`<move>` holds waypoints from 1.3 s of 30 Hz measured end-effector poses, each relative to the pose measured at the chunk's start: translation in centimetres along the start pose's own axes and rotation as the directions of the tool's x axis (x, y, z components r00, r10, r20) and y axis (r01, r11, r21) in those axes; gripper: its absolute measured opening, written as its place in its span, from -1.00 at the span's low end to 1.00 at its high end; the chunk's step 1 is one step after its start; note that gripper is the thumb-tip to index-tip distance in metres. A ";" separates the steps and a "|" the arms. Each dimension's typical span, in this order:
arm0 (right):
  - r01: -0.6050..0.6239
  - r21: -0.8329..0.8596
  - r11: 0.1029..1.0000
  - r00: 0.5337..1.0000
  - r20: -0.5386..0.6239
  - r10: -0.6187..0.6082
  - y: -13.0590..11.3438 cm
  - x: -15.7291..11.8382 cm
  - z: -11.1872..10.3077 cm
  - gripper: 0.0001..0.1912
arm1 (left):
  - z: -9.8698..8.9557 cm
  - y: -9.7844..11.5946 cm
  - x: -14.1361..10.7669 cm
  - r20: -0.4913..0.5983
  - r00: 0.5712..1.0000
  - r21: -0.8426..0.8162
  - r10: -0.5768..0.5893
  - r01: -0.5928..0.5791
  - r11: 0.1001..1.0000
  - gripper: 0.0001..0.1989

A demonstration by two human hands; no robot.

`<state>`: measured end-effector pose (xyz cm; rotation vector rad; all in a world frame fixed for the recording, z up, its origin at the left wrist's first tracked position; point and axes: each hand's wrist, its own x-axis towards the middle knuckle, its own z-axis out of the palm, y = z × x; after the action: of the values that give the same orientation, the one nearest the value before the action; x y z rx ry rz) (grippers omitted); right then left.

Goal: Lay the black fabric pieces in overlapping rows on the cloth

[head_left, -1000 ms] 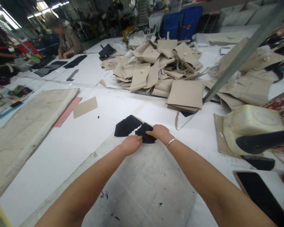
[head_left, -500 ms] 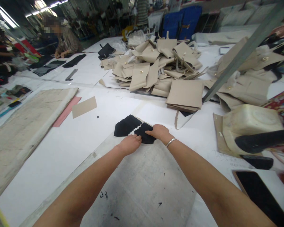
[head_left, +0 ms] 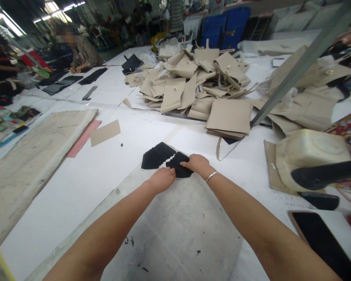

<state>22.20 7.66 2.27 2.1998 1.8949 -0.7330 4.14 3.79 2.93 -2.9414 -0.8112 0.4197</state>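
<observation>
Bins [head_left: 236, 24], contents unclear — hands [head_left: 162, 178] [head_left: 199, 163] on pieces [head_left: 178, 160]

The right hand [head_left: 199, 163] hides the right end of the nearer black stack [head_left: 179, 165], the left hand [head_left: 163, 179] its near left corner — the grip beneath cannot be told. Picture edges cut off the slab [head_left: 318, 238] and board [head_left: 38, 152]. The speck [head_left: 122, 144] is too small to identify; the far workshop [head_left: 128, 23] blurs.

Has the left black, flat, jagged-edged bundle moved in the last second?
No, no visible shift: the black bundle keeps its place against the slanted grey metal post.
</observation>
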 end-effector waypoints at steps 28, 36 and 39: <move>0.035 -0.014 0.999 0.999 0.032 -0.034 -0.2 -0.5 -0.2 -0.27 | 0.5 -0.5 -0.9 -0.036 0.999 -0.005 0.026 -0.026 1.000 -0.71; 0.032 -0.016 0.999 0.999 0.029 -0.032 -0.3 -0.6 -0.2 -0.27 | 0.7 -0.5 -1.4 -0.063 0.997 -0.012 0.040 -0.041 0.999 -0.71; 0.032 -0.013 0.999 0.999 0.034 -0.031 -0.3 -0.6 -0.2 -0.27 | 0.8 -0.5 -1.6 -0.067 0.996 -0.019 0.052 -0.053 0.998 -0.72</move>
<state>21.95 7.27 2.78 2.1404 1.9171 -0.7551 2.36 3.37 2.60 -2.9837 -0.7367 0.3160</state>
